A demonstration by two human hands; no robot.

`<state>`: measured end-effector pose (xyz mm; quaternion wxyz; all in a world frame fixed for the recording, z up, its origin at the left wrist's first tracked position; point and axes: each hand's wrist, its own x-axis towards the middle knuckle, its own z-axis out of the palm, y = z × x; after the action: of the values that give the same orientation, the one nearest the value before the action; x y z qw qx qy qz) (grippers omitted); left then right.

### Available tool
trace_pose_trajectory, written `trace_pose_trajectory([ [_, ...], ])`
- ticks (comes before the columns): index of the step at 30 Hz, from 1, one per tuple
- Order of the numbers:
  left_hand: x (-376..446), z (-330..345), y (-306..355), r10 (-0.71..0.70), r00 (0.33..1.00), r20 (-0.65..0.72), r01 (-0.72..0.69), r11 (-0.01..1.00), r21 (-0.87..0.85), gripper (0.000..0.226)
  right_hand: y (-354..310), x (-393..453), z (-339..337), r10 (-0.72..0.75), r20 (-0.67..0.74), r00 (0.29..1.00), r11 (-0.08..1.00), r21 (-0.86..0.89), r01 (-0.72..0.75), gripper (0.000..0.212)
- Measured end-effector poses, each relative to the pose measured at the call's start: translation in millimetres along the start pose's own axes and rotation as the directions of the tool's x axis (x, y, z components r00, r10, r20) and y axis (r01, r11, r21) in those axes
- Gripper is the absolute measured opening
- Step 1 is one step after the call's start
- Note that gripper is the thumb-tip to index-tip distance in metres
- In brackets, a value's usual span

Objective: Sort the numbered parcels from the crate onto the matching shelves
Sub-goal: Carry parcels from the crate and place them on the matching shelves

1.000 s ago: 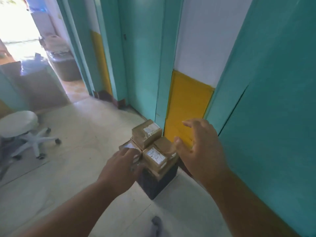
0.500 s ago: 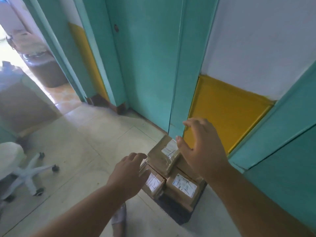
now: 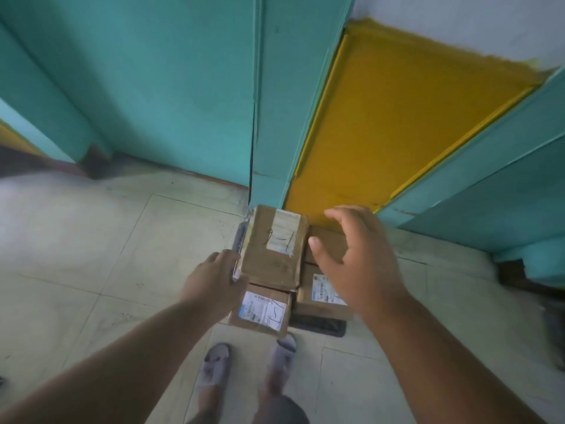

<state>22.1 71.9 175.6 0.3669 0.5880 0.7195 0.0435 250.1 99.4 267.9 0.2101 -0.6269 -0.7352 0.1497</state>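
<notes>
A black crate (image 3: 318, 325) stands on the floor against the wall, piled with cardboard parcels. The top parcel (image 3: 273, 250) has a white label with a handwritten number. A lower parcel (image 3: 261, 310) with a printed label lies at the front left, another (image 3: 319, 293) at the front right. My left hand (image 3: 214, 278) touches the top parcel's left edge; its fingers are partly hidden against the box. My right hand (image 3: 356, 255) hovers open just right of the top parcel, fingers spread, over the right-hand parcels.
Teal door frames and a yellow wall panel (image 3: 397, 117) rise directly behind the crate. My feet in grey slippers (image 3: 214, 367) stand on the pale tiled floor just in front of it. A dark blurred object (image 3: 555, 332) sits at the right edge.
I have come closer and now look down on the crate. Both hands have dropped toward the top parcel; the left now touches its left edge, the right is near its right side.
</notes>
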Motion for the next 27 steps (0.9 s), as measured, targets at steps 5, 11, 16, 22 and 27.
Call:
trace_pose_trajectory([
  [5, 68, 59, -36, -0.172, 0.982, 0.084, 0.183, 0.972, -0.146, 0.044, 43, 22, 93, 0.09, 0.088, 0.992, 0.995, -0.038, -0.087, 0.051],
  [11, 129, 127, -60, -0.306, 0.932, 0.197, 0.355, 0.881, -0.313, 0.057, 112, 64, 198, 0.173, 0.341, 0.924, 0.972, -0.209, -0.105, 0.062],
  [16, 139, 163, -73, -0.397, 0.889, 0.228, 0.445, 0.637, -0.629, 0.045, 151, 109, 254, 0.352, 0.51, 0.785, 0.931, -0.277, -0.238, 0.086],
  [22, 131, 156, -65, -0.428, 0.871, 0.241, 0.431, 0.43, -0.793, 0.041, 142, 111, 248, 0.327, 0.426, 0.844, 0.945, -0.157, -0.287, 0.089],
  [27, 85, 87, -33, -0.395, 0.899, 0.188, 0.305, 0.259, -0.916, 0.04, 85, 118, 167, 0.252, 0.305, 0.918, 0.959, -0.205, -0.195, 0.094],
])
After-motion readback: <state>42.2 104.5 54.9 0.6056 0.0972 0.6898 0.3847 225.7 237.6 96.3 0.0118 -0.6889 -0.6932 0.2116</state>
